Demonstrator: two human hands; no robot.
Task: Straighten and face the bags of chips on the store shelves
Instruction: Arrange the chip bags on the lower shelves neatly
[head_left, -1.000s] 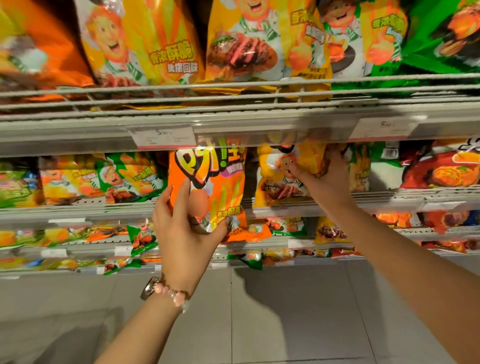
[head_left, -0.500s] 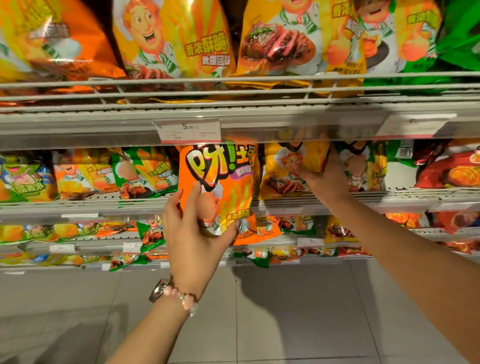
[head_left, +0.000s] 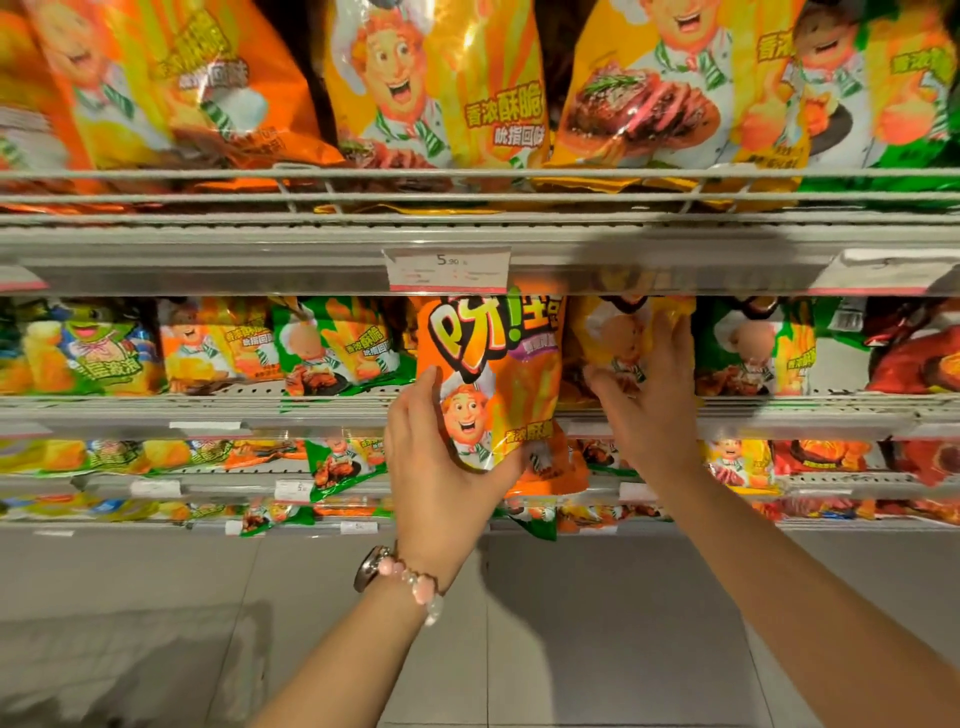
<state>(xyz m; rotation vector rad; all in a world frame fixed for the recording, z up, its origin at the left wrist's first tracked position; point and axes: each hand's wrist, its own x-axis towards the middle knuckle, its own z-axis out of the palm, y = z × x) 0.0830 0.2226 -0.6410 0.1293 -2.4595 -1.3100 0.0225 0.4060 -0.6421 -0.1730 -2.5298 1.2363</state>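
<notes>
**Light, slick bags: holding low and at the edges**

I am holding the orange bag (head_left: 488, 379) in the centre of the frame, in front of the second shelf (head_left: 218, 415), its printed face toward me and its top just under the price tag (head_left: 448, 267). My left hand (head_left: 441, 467) is gripping its lower left part, thumb on the front and the fingers (head_left: 511, 460) curling round the bottom edge. My right hand (head_left: 649, 400) is reaching to the yellow bag (head_left: 613, 338) just right of centre, fingers spread and lying on its front; whether they are pinching it I cannot tell.

These bags are looking puffed with air, so I am judging them very light and soft, with glossy film that slides easily under the fingers. The chips inside would crush under a hard squeeze. The best hold, I am thinking, is at the bottom seam or a side edge, where the film is flat, with a gentle pinch rather than a grab across the belly. Set upright on its base, the orange bag may slump or tip forward, so I am expecting to steady it against its neighbours.
</notes>
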